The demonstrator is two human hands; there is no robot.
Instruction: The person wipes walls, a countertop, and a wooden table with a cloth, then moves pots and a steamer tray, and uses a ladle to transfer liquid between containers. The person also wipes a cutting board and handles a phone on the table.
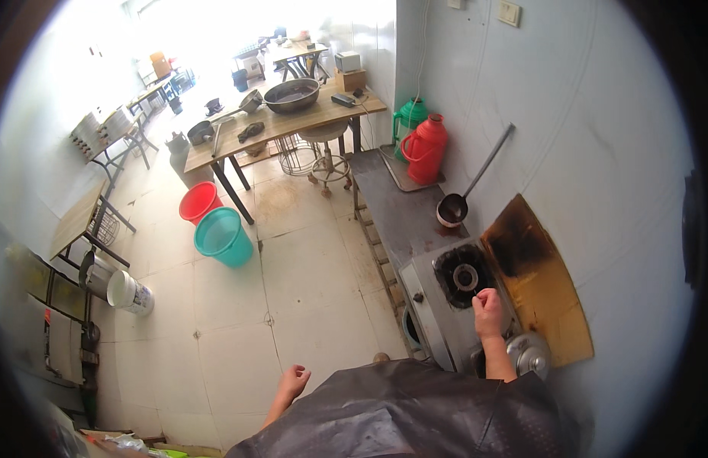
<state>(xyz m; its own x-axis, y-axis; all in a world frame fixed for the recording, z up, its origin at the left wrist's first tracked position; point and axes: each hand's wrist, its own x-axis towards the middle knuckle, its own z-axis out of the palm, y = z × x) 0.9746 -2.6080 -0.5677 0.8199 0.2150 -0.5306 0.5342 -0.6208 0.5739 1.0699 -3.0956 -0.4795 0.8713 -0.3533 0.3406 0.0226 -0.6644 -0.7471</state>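
Note:
My right hand (487, 314) hovers at the near edge of a black burner (464, 277) on a steel gas stove (440, 312). Its fingers are curled together; whether something small is pinched in them cannot be made out. A lidded metal pot (528, 356) sits close by my right forearm, partly hidden. Over the tiled floor, my left hand (293, 382) hangs beside my dark apron (388, 406), loosely bent and with nothing visible in it. Beyond the burner, a long-handled ladle (452, 209) rests on the dark counter (397, 212), its handle leaning on the wall.
A scorched yellow board (534, 280) stands behind the stove. Red (428, 150) and green (410, 117) thermos flasks stand on a tray. A wooden table (285, 123) ahead carries a large metal wok (292, 95). Red (200, 201), teal (223, 237) and white (129, 293) buckets stand on the floor.

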